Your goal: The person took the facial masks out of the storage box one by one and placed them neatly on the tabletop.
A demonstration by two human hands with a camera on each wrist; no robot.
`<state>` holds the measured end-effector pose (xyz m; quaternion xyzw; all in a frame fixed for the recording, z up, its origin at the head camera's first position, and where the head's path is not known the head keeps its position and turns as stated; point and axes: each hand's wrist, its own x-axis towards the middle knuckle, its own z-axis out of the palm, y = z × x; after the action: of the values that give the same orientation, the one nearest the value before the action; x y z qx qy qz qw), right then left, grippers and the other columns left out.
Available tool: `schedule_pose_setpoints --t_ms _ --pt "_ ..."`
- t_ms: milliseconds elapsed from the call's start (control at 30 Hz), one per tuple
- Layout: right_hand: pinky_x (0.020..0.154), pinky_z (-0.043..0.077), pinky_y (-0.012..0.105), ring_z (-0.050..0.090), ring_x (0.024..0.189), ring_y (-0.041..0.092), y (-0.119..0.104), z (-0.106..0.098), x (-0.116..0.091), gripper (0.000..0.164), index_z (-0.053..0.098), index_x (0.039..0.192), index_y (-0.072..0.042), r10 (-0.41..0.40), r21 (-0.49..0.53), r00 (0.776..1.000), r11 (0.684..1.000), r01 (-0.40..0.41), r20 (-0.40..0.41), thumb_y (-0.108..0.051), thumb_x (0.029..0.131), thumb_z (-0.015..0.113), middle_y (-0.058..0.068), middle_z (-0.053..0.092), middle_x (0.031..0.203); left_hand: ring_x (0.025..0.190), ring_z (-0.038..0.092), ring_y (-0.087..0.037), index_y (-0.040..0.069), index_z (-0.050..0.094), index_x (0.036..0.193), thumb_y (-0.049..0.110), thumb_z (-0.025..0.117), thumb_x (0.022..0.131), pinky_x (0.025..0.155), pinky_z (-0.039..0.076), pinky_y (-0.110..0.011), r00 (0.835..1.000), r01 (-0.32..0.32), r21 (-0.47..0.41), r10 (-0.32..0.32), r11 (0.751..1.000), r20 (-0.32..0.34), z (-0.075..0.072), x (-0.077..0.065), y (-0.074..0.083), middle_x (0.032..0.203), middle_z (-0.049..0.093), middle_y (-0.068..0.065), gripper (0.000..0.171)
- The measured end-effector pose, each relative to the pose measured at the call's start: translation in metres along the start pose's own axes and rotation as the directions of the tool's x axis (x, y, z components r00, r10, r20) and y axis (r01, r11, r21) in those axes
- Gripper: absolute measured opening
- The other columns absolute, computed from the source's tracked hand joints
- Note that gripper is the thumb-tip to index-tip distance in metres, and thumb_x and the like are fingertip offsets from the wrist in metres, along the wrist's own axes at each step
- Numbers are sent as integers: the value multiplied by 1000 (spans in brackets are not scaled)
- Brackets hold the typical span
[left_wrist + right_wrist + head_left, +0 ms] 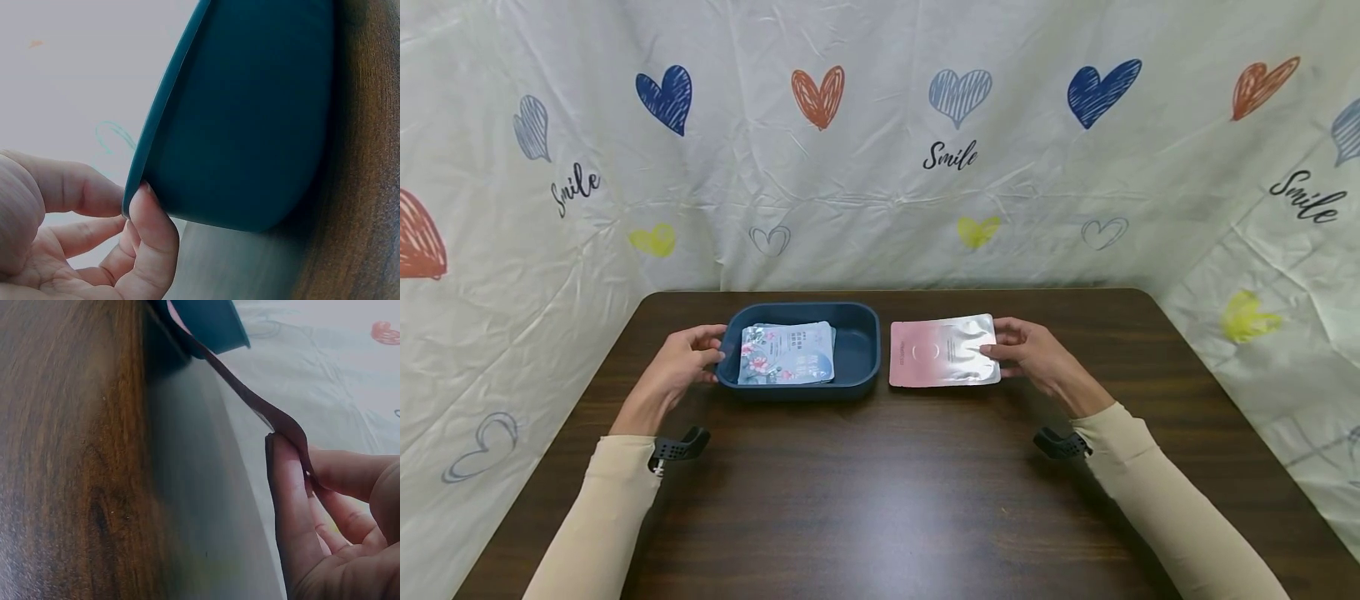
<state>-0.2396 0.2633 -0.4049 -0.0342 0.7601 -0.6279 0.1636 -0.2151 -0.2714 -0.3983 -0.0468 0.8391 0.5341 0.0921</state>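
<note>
A dark blue rectangular bin (857, 354) stands on the table, left of the middle. Light blue floral sheet mask packets (786, 354) lie stacked inside it, toward its left side. At the bin's left end, my left hand (681, 358) pinches the rim; the left wrist view shows the fingertips on both sides of the rim (159, 115). To the right of the bin is a pink and silver sheet mask packet (936, 352). My right hand (1030, 354) pinches its right edge between thumb and fingers. Seen edge-on in the right wrist view, the packet (247, 394) bends and slants above the table.
The dark wooden table (880, 483) has its back edge close behind the bin. A white cloth (880, 167) printed with hearts and "Smile" hangs behind and at the sides. Black straps (681, 446) sit on both wrists.
</note>
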Motion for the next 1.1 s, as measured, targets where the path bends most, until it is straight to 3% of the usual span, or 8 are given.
schedule_pose_setpoints --t_ms 667,867,1100 --pt "78 60 31 67 85 9 2 1 11 62 40 144 11 39 -159 999 986 -41 -14 -1 92 72 26 62 121 105 54 -34 5 38 155 4 53 101 77 59 -27 1000 -9 10 9 1000 0 -1 2 2 129 47 -23 56" --pt "82 60 35 69 88 14 1 -1 12 60 40 144 11 73 -201 997 977 -71 3 0 93 69 25 61 120 104 54 -34 4 38 155 4 52 101 77 59 -27 1000 -12 8 11 1000 6 -1 2 1 129 47 -24 56" --pt "90 59 42 70 101 24 -2 -3 13 53 42 144 11 64 -238 998 970 -57 24 0 97 64 34 56 132 106 54 -34 4 37 156 4 53 101 77 59 -27 1000 5 2 -5 1000 5 -1 2 1 130 46 -23 57"
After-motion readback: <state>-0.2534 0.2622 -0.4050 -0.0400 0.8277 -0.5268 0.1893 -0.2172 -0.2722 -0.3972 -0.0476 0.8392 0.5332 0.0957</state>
